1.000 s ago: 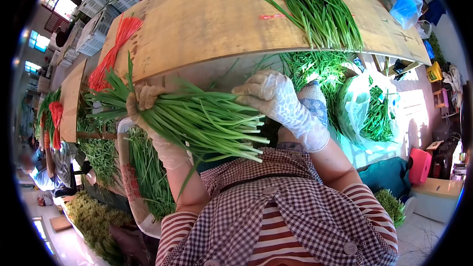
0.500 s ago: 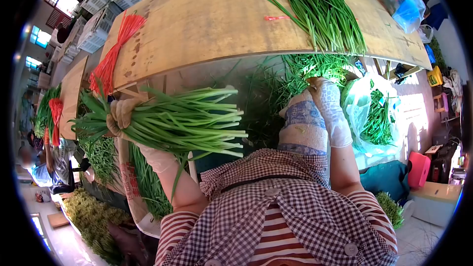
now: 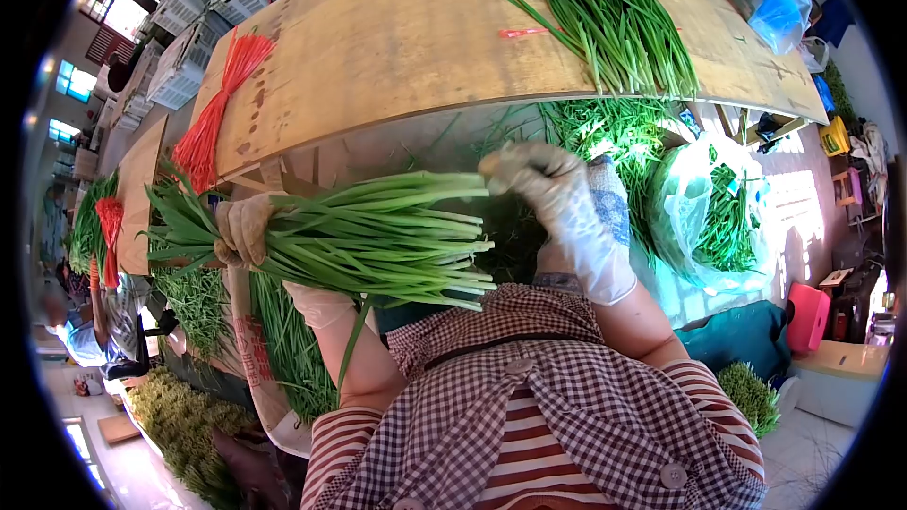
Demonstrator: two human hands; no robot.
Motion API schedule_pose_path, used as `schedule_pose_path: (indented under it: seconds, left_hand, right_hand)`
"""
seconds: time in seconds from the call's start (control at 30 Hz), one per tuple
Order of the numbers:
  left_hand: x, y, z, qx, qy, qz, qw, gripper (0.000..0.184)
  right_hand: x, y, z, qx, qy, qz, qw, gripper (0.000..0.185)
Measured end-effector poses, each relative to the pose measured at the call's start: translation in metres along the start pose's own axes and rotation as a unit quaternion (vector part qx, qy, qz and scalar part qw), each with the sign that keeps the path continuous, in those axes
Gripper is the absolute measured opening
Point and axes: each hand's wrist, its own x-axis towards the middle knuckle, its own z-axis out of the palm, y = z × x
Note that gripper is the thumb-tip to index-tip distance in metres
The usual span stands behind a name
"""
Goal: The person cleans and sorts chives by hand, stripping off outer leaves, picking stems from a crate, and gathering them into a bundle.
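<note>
My left hand (image 3: 243,229), in a tan-fingered glove with a pale cuff, is wrapped round a bunch of garlic chives (image 3: 378,236) near its leafy end. The bunch lies level in front of me, pale stalk ends to the right. My right hand (image 3: 540,179), in a whitish glove, is at the upper stalk ends with its fingers curled together. Whether a stalk or scrap is between those fingertips is hidden. One loose leaf hangs down beside my left forearm.
A wooden table (image 3: 378,47) ahead carries a pile of chives (image 3: 605,19) and red ties (image 3: 222,113). Cut greens (image 3: 605,132) lie beneath it. A clear plastic bag (image 3: 685,198) of greens stands right; a sack (image 3: 250,349) of chives sits left. Another person (image 3: 85,335) is far left.
My right hand has come from beside my knee up and left to the stalk ends, its fingers now curled. The bunch in my left hand has shifted slightly right.
</note>
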Motion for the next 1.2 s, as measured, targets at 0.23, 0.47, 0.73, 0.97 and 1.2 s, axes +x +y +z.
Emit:
schedule_pose_path:
  seconds: [0.23, 0.47, 0.73, 0.97, 1.2]
  left_hand:
    - [0.001, 0.004, -0.008, 0.000, -0.038, -0.011, 0.999, 0.022]
    - [0.004, 0.013, -0.022, 0.014, -0.102, -0.047, 0.994, 0.022]
    - [0.001, 0.026, -0.023, 0.001, -0.040, -0.020, 0.999, 0.024]
    - [0.000, 0.011, -0.004, -0.014, 0.114, -0.001, 0.993, 0.028]
    - [-0.004, 0.011, -0.022, 0.019, 0.164, 0.005, 0.986, 0.027]
  right_hand:
    - [-0.007, -0.026, 0.002, -0.166, -0.049, 0.060, 0.983, 0.040]
    - [-0.004, -0.010, 0.015, -0.346, -0.084, -0.058, 0.932, 0.022]
    - [0.009, 0.005, -0.040, -0.580, 0.115, -0.153, 0.792, 0.018]
    - [-0.026, -0.035, -0.003, -0.131, -0.022, 0.085, 0.988, 0.030]
    - [-0.014, -0.013, 0.013, -0.550, -0.044, -0.255, 0.794, 0.028]
